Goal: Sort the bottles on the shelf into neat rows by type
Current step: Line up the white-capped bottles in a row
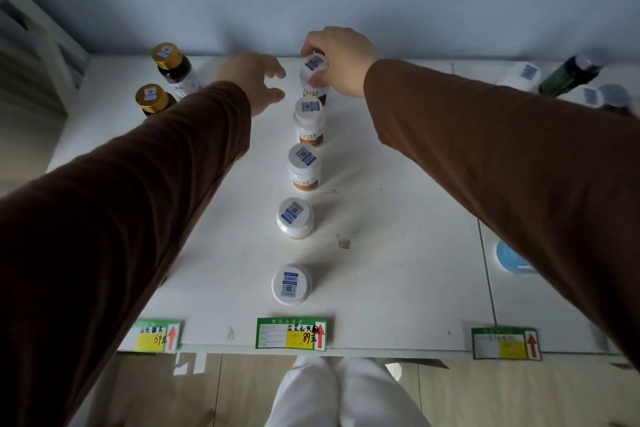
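Observation:
Several white-capped bottles stand in a single file down the middle of the white shelf [398, 184], from the nearest bottle [291, 283] to the farthest bottle [314, 74]. My right hand [341, 59] grips the cap of that farthest bottle at the back. Just left of it, my left hand [254, 80] hovers with fingers spread and nothing in it. Two brown bottles with gold caps [166, 55] [151, 99] stand at the back left, partly behind my left sleeve.
At the back right lie several white bottles [523, 74] and a dark green bottle [568, 74]. A blue-and-white round object [509, 258] shows under my right sleeve. Price tags [291, 333] line the front edge. The wall closes the back.

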Tool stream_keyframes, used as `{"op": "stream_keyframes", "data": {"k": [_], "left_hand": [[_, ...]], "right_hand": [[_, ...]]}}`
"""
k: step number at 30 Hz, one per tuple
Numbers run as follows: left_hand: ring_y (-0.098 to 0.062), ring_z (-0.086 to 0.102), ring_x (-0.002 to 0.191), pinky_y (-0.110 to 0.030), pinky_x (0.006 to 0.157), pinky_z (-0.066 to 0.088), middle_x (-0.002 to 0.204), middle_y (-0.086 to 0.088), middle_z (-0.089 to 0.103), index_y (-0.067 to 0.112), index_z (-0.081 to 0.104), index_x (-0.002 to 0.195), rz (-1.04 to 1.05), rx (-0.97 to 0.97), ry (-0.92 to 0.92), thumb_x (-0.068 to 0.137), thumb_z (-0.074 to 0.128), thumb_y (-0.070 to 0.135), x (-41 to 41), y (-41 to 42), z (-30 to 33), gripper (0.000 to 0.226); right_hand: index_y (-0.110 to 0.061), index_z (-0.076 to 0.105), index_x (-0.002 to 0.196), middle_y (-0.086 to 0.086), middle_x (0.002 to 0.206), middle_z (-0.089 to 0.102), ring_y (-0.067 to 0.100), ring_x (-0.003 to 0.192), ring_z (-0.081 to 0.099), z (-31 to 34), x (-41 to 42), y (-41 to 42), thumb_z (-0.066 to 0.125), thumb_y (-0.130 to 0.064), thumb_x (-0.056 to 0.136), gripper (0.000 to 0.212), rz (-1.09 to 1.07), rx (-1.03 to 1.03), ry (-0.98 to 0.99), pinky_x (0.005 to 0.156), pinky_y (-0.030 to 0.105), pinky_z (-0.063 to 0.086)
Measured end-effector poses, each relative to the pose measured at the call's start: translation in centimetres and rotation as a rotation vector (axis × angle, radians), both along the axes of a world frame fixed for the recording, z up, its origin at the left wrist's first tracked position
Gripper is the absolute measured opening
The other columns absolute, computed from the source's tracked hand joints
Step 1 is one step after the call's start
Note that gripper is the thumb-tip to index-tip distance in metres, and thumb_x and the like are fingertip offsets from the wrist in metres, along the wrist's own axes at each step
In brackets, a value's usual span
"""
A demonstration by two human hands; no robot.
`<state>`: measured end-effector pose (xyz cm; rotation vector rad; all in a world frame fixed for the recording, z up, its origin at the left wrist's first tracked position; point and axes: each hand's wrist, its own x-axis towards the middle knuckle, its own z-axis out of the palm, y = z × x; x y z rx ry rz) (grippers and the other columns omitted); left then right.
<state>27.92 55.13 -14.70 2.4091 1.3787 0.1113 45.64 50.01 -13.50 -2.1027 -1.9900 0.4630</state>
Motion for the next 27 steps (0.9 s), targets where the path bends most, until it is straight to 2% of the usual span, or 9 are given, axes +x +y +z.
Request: {"op": "stream_keyframes", "data": {"k": [8, 13, 19, 23, 27], "left_hand": [[-0.021, 0.057, 0.114, -0.036, 0.101, 0.043, 0.12, 0.001, 0.063, 0.023, 0.064, 0.117, -0.007, -0.008, -0.013, 0.085, 0.068, 0.027, 0.0, -0.2, -0.6, 0.032], [-0.022, 0.055, 0.115, -0.033, 0.098, 0.041, 0.121, -0.001, 0.062, 0.022, 0.062, 0.119, -0.015, 0.027, -0.008, 0.087, 0.065, 0.026, -0.5, -0.7, 0.4, 0.032], [-0.024, 0.055, 0.113, -0.034, 0.094, 0.04, 0.118, -0.004, 0.061, 0.02, 0.063, 0.117, -0.08, 0.152, -0.095, 0.088, 0.062, 0.025, -0.3, -3.5, 4.2, 0.03], [-0.024, 0.055, 0.111, -0.033, 0.089, 0.04, 0.117, -0.002, 0.061, 0.024, 0.064, 0.114, -0.122, 0.195, -0.148, 0.085, 0.064, 0.029, 1.2, -7.8, 6.5, 0.03], [-0.023, 0.055, 0.113, -0.033, 0.092, 0.04, 0.118, -0.002, 0.062, 0.025, 0.064, 0.117, -0.169, 0.191, -0.179, 0.083, 0.067, 0.031, 3.9, -13.5, 7.8, 0.035]], "right_hand": [[-0.022, 0.056, 0.129, 0.006, 0.125, 0.056, 0.026, 0.113, 0.054, -0.7, -0.4, -0.1, 0.069, -0.026, 0.085, 0.045, -0.024, 0.026, -0.012, 0.083, 0.027, 0.034], [-0.022, 0.042, 0.144, 0.007, 0.139, 0.047, 0.027, 0.126, 0.046, 0.2, -0.7, -1.6, 0.068, -0.024, 0.086, 0.064, -0.033, 0.052, 0.005, 0.099, 0.032, 0.037], [-0.022, 0.056, 0.13, 0.003, 0.127, 0.054, 0.022, 0.118, 0.048, 3.3, 0.9, -6.1, 0.062, -0.029, 0.091, 0.04, -0.068, 0.205, -0.028, 0.093, 0.029, 0.038], [-0.022, 0.059, 0.125, 0.003, 0.122, 0.057, 0.021, 0.112, 0.051, 5.4, 2.3, -11.5, 0.061, -0.031, 0.091, 0.036, -0.035, 0.219, -0.052, 0.084, 0.024, 0.034], [-0.022, 0.061, 0.121, 0.003, 0.117, 0.059, 0.021, 0.109, 0.054, 6.8, 4.6, -17.7, 0.062, -0.033, 0.089, 0.034, -0.021, 0.195, -0.042, 0.084, 0.027, 0.035]]}}
